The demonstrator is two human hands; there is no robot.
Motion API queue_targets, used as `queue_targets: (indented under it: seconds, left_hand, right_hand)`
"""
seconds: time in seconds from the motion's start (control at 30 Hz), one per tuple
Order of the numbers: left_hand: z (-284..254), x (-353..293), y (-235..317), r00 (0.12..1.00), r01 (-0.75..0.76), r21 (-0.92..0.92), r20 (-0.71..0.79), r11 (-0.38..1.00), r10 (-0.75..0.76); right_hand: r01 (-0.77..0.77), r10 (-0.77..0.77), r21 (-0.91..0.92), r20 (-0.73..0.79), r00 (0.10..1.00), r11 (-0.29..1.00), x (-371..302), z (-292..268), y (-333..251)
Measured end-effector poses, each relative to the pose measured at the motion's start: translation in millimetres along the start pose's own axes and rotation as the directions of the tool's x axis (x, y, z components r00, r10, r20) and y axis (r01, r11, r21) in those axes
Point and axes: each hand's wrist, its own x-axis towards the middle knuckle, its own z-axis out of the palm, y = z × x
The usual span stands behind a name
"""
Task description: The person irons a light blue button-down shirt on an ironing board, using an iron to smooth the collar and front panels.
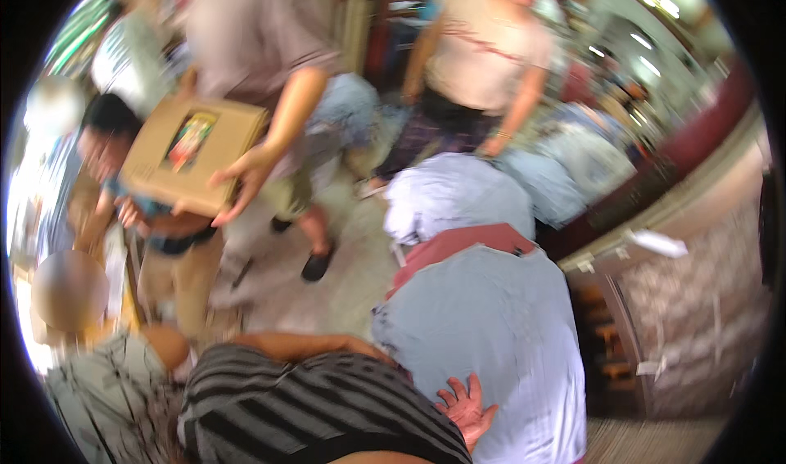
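Note:
Close in front of me stands a big bundle of light blue cloth (483, 308), smooth and rounded, with dark red cloth (458, 247) showing at its far end. My right hand (465, 408) is at the near side of this bundle, fingers spread and nothing in it. Whether it touches the cloth is hard to tell. My left forearm crosses before my striped shirt, and my left hand (371, 349) reaches the bundle's left edge. Its fingers are hidden behind the shirt and cloth. Beyond lies a paler bundle of cloth (458, 194).
At the left a person carries a cardboard box (196, 153) with a coloured picture on it. Another person in a light shirt (491, 51) stands beyond the bundles. Several people crowd the left side. A patterned brown-grey surface (688, 300) lies at the right.

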Motion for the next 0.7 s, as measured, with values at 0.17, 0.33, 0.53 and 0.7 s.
queue_targets:
  seconds: [0.17, 0.33, 0.53, 0.7]
  left_hand:
    - [-7, -36, -56, 0.751, -0.141, 0.109, -0.636, 0.984, 0.178]
    - [66, -149, -48, -0.294, -0.569, 0.384, -0.921, 0.727, 0.256]
    - [142, -242, -38, -0.868, -0.494, 0.744, -0.456, 0.450, -0.199]
    - [170, -280, -94, -0.907, -0.369, 0.822, -0.216, 0.433, -0.362]
  right_hand:
    - [-0.056, 0.059, 0.089, -0.027, 0.998, 0.994, -6, -6, 2]
    - [-0.199, 0.194, 0.090, 0.056, 0.979, 0.976, -7, -14, -6]
    - [-0.235, 0.223, 0.174, 0.085, 0.971, 0.956, -4, -15, -14]
    - [-0.300, 0.280, 0.196, 0.124, 0.952, 0.934, 4, -19, -11]
